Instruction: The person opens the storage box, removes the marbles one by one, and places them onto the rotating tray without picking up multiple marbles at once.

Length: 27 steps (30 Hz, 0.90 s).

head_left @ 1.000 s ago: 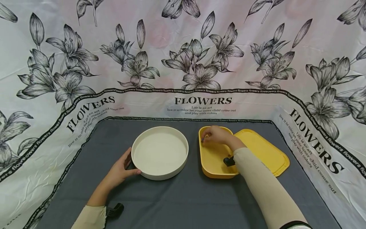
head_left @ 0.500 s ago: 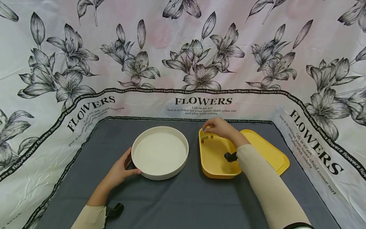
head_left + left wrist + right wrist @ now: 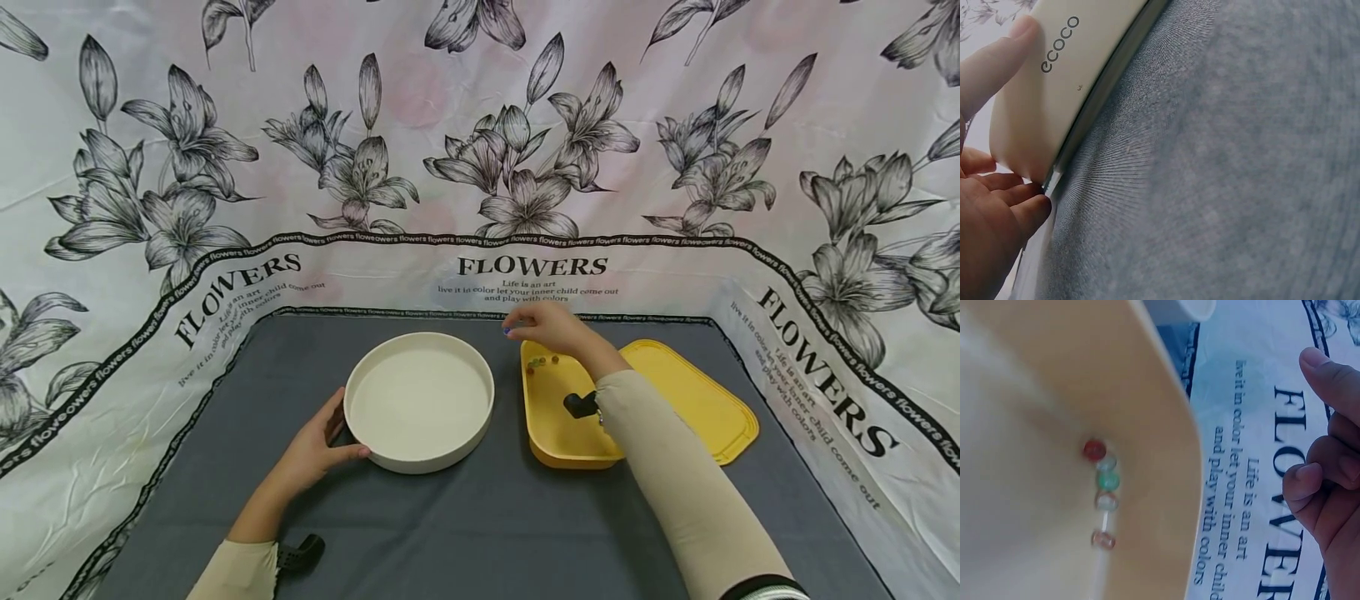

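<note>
My left hand [image 3: 306,452] rests against the near left side of a round cream dish [image 3: 420,400]. In the left wrist view its thumb [image 3: 1013,47] lies along the dish's outer wall, spread apart from the fingers, which touch the wall lower down. Between the fingertips of my right hand [image 3: 551,327] is a small blue marble [image 3: 507,331]. That hand is raised just beyond the far left corner of a yellow box [image 3: 573,460]. In the right wrist view its fingers are curled, and the blue marble cannot be made out. Several glass marbles [image 3: 1108,481] lie inside the box.
A yellow lid [image 3: 697,400] lies flat at the box's right, partly behind the right sleeve [image 3: 690,483]. Grey cloth [image 3: 450,533] with a flower-printed border [image 3: 532,271] covers the surface. A strip of it separates dish and box.
My right hand has lifted out of the yellow box with the blue marble and moved left past its far edge. The left hand and the dish have stayed in place.
</note>
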Available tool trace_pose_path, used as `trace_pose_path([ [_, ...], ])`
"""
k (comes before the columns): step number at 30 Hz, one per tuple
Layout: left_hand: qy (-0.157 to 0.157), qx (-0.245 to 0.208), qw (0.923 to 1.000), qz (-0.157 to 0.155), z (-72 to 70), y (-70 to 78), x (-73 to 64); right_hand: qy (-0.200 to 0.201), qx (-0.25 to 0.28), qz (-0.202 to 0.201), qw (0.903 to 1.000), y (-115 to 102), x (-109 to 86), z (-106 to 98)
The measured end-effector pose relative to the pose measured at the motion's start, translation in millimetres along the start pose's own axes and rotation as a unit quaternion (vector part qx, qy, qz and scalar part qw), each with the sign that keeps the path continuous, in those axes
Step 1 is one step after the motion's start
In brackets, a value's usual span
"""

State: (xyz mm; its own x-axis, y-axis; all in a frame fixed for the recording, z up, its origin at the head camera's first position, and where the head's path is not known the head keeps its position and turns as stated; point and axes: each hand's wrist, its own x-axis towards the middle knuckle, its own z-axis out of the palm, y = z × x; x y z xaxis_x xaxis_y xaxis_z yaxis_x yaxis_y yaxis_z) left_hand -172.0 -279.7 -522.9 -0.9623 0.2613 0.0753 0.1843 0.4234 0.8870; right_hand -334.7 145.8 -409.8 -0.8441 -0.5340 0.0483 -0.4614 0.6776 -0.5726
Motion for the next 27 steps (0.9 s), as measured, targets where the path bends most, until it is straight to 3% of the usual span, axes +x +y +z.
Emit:
trace_pose_path([
  [6, 0.001, -0.005, 1.0000, -0.001, -0.3, 0.6, -0.9, -0.008, -0.015, -0.030, 0.9994, -16, 11.0, 6],
  [27, 0.005, -0.002, 1.0000, -0.002, 1.3, 1.0, -0.9, -0.062, -0.021, -0.069, 0.9955, -59, 58.6, 41],
])
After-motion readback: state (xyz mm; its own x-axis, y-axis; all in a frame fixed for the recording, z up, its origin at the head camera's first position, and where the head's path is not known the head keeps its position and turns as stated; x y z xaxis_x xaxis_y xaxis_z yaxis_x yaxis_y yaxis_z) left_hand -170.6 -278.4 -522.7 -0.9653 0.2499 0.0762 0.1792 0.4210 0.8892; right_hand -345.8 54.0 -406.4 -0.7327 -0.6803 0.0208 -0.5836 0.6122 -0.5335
